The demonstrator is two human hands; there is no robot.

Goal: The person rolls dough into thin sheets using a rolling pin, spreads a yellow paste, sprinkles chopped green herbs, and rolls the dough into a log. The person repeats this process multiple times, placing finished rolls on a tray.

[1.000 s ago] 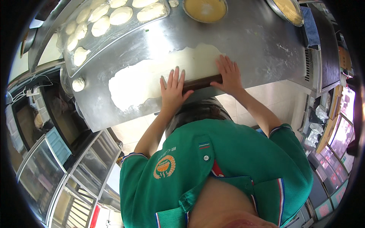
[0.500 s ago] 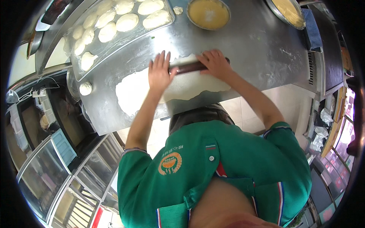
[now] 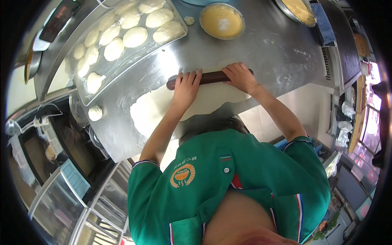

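Note:
A dark brown rolling pin [image 3: 213, 77] lies across the far part of a wide, thin sheet of pale dough [image 3: 209, 99] on the steel table. My left hand [image 3: 187, 89] rests over the pin near its left end, fingers bent across the top. Toward the other end, my right hand [image 3: 241, 77] has its fingers curled over the pin. The dough sheet has an uneven edge and spreads to the left, past my left forearm, which covers part of it.
A tray [image 3: 134, 60] of several plump dough pieces under clear film stands at the far left. Beside it sits a small dough ball [image 3: 95, 113]. Two bowls of yellow filling, one central [image 3: 212, 24] and one right [image 3: 300, 11], stand farther back. A blue cloth [image 3: 324, 25] hangs at the right edge.
The rolling pin's left end has come into sight beside my left hand. Both hands sit slightly farther right and lower in the picture, their fingers more bent over the pin. The view has shifted a little.

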